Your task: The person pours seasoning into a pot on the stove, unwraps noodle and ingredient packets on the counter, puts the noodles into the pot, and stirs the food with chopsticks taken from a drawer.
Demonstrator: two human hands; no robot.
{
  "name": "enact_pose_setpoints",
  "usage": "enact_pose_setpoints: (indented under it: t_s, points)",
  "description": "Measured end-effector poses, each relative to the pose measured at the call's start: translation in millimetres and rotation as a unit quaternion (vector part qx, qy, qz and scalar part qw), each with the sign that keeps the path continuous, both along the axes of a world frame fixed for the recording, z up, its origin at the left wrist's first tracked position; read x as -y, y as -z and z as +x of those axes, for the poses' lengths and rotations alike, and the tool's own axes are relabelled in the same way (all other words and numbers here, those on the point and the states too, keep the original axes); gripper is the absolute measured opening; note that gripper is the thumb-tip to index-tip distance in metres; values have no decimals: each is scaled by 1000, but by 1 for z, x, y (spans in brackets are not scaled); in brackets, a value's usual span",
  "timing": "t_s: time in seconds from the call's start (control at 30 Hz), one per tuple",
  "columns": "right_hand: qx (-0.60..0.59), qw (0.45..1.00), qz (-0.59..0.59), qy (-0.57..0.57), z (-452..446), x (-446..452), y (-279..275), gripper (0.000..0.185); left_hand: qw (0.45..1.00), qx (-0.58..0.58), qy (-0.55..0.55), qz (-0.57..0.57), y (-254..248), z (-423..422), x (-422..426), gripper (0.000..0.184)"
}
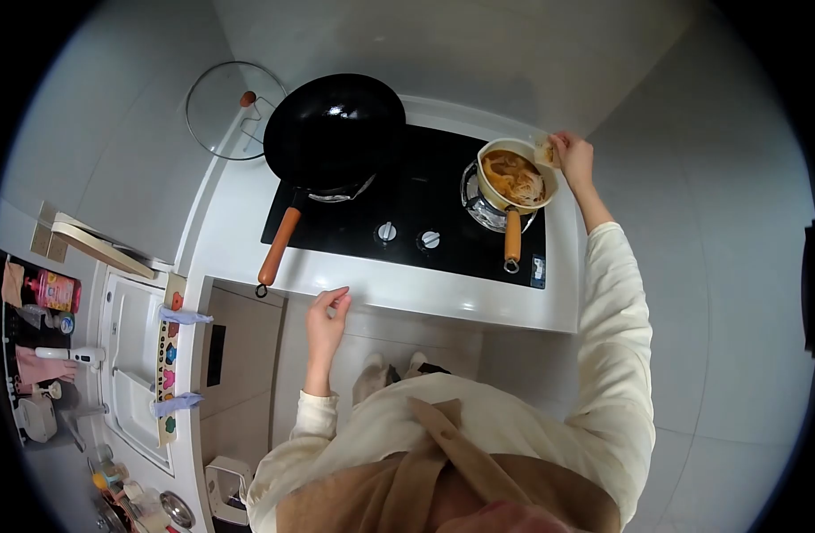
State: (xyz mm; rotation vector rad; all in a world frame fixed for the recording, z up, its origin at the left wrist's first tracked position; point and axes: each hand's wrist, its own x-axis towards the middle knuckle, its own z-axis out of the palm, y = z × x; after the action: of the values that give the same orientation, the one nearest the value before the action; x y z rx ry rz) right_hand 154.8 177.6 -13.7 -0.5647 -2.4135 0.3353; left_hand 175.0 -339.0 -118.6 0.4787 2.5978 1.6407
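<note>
At the pot's far right rim, my right hand point(574, 160) is closed on a small pale packet point(546, 155) with brownish marks; its exact kind is unclear. The cream saucepan point(481, 182) sits on the right burner, its wooden handle point(512, 235) pointing toward me. Inside are brown broth and pale noodles point(523, 188). My left hand point(326, 322) hangs just off the counter's front edge, empty, with loosely bent fingers and the thumb slightly apart. Closest to it is the wooden handle point(280, 247) of the black wok point(332, 133) on the left burner.
A glass lid point(214, 111) leans against the wall behind the wok. Two knobs point(387, 232) sit at the front of the black cooktop point(416, 191). Along the left are a white sink point(132, 329), cloths on its edge and a faucet point(70, 354). A wall stands close on the right.
</note>
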Motion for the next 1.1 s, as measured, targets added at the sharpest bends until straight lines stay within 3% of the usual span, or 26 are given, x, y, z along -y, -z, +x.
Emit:
enact_pose_setpoints:
  t_s: [0.03, 0.13, 0.23, 0.3, 0.37, 0.5, 0.63, 0.7, 0.77, 0.9, 1.0, 1.1]
  points:
    - [-4, 1000, -8, 12, -1, -8, 4, 16, 1000, 2, -2, -2, -2, 1, 2, 16]
    - [-105, 973, -193, 74, 1, -37, 16, 24, 1000, -10, -6, 18, 3, 10, 5, 15]
    - [-180, 834, -515, 80, 7, -42, 10, 34, 1000, -5, -15, 0, 2, 23, 6, 15]
    - [-247, 746, -617, -35, 6, -54, 22, 33, 1000, 9, -26, -3, 0, 36, 5, 15]
    - [-299, 646, -680, -175, 12, -41, 22, 30, 999, 18, -33, -10, -1, 48, 5, 15]
    - [-314, 632, -661, -256, 40, 49, -17, 31, 997, 31, -13, 64, -2, 67, -8, 14]
    - [-283, 574, -693, -331, 74, 161, -34, 37, 991, 3, 52, 121, -67, 81, -38, 15]
    - [-288, 494, -754, -324, 76, 198, -21, 34, 976, -52, 76, 196, -87, 87, -48, 18]
    - [-278, 416, -809, -309, 80, 203, -15, 35, 977, -54, 84, 191, -117, 101, -39, 18]
    - [-288, 545, -748, -246, 82, 172, -29, 36, 985, -79, 76, 133, -104, 128, 20, 17]
    - [-271, 561, -766, -159, 76, 92, -4, 32, 997, -17, 32, 69, -59, 150, 86, 16]
    - [-234, 605, -754, -99, 72, 30, 7, 28, 993, 74, -26, 93, -11, 180, 144, 16]
